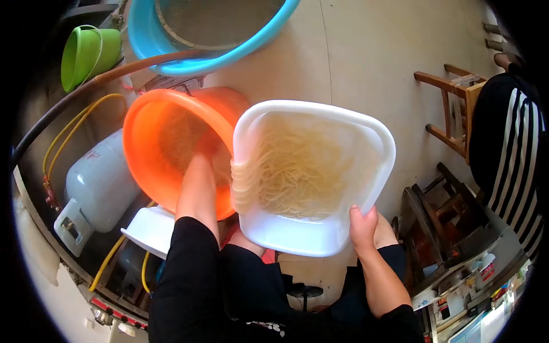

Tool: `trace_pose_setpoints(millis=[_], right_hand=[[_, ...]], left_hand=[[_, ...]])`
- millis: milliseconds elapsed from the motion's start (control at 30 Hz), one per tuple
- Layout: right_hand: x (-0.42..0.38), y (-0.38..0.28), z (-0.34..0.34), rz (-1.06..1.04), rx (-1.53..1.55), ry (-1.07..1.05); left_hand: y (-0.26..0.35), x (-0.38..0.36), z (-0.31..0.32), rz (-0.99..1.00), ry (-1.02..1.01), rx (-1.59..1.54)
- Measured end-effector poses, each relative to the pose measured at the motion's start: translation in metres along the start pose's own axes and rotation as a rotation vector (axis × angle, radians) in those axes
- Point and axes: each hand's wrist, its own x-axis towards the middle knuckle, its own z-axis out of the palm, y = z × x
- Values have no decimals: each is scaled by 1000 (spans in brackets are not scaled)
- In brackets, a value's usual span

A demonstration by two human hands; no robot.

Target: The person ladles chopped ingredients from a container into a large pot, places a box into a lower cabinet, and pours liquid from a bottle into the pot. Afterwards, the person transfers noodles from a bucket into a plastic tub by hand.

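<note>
A white basin (294, 231) rests tilted over my lap, with pale noodle-like strands (297, 183) lying in it. My right hand (364, 228) is closed around its near right rim, thumb on the inner side. Thick pale ridges show at the basin's left rim. Just left of the basin, an orange bucket (143, 166) leans with its mouth toward me, and similar strands are inside it. My left hand (209, 150) reaches down into this bucket; its fingers are hidden there.
Beyond the bucket stands a blue tub (229, 66) holding a round sieve (223, 23). A green bucket (91, 57), a gas cylinder (103, 174) and a brown hose (108, 76) are at left. At right are a wooden stool (449, 108) and a person in striped trousers (509, 154).
</note>
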Motion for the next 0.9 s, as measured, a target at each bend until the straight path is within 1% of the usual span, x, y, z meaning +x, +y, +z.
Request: trace_pose_setpoints(millis=[100,200,300,367,400,433,467,533,567,633,667,700,733,767,800,833,900], right_hand=[[3,-2,1,-5,64,-20],[7,6,1,-47,65,-20],[12,9,3,-64,99,-40],[13,3,5,-79,124,-52],[13,1,4,-91,137,-56],[14,0,5,-94,146,-68],[15,2,4,-83,130,-51],[19,7,5,-75,125,-40],[21,11,4,-108,106,-51],[23,17,6,-146,95,-66],[24,19,7,-147,121,-56],[23,20,7,-147,143,-47],[23,20,6,-149,142,-50],[22,20,5,-168,102,-43],[20,19,5,-184,60,-36],[18,15,3,-182,59,-38],[16,7,1,-95,27,-60]], left_hand=[[-11,-10,11,-51,-35,74],[2,-34,11,-128,-218,76],[36,-78,-1,-228,-351,-51],[56,-115,-20,-295,-379,-182],[63,-136,-27,-365,-418,-317],[61,-155,-32,-192,-427,-437],[64,-180,-34,-191,-412,-435],[80,-234,-28,72,-310,-687],[108,-274,-27,13,-252,-627],[96,-304,-7,25,-94,-357],[113,-330,19,31,-72,-431],[83,-325,52,329,-7,-369],[93,-339,77,300,-41,-347],[97,-339,103,311,-143,-322],[106,-337,132,424,-41,-151],[111,-331,154,477,-71,-96],[107,-316,173,475,-253,233]])
